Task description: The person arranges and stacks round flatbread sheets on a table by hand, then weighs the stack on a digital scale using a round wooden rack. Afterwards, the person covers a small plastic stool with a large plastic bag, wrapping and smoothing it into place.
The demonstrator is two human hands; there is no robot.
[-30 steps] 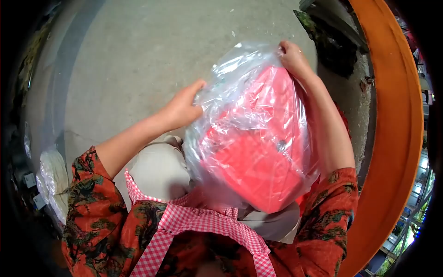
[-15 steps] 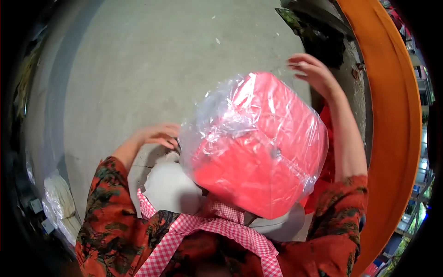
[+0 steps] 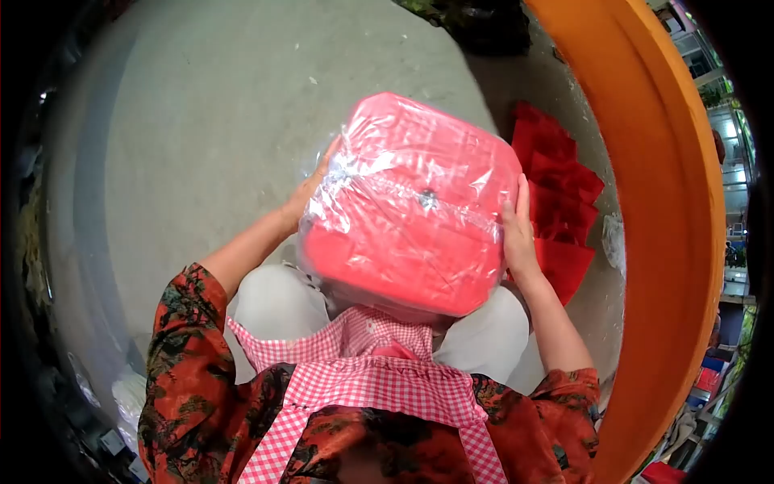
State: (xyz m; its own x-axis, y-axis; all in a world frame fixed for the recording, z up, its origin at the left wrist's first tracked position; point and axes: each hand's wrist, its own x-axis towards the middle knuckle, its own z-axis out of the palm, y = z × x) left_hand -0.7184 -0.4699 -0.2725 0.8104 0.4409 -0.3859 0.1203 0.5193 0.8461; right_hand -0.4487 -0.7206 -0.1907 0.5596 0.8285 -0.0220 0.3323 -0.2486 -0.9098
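A red box-shaped package (image 3: 411, 210), wrapped in shiny clear plastic, is held above my lap. It has rounded corners, and a seam with a small dark round piece runs across its upper side. Against its left side is my left hand (image 3: 316, 184), its fingers partly hidden by the plastic. My right hand (image 3: 518, 230) presses the right side, thumb on the top face and fingers along the edge. Between the two hands the package is gripped, slightly tilted. What the package contains cannot be made out.
Several red fabric pieces (image 3: 556, 194) lie on the floor to the right, beside a long orange surface (image 3: 645, 202). Dark plastic (image 3: 484, 24) lies at the far side. At lower left is a clear plastic bundle (image 3: 129, 395). My knees (image 3: 282, 302) are under the package.
Both hands were apart from the package and have now closed in on its sides. The package has turned and shifted left. The red fabric at right shows more fully.
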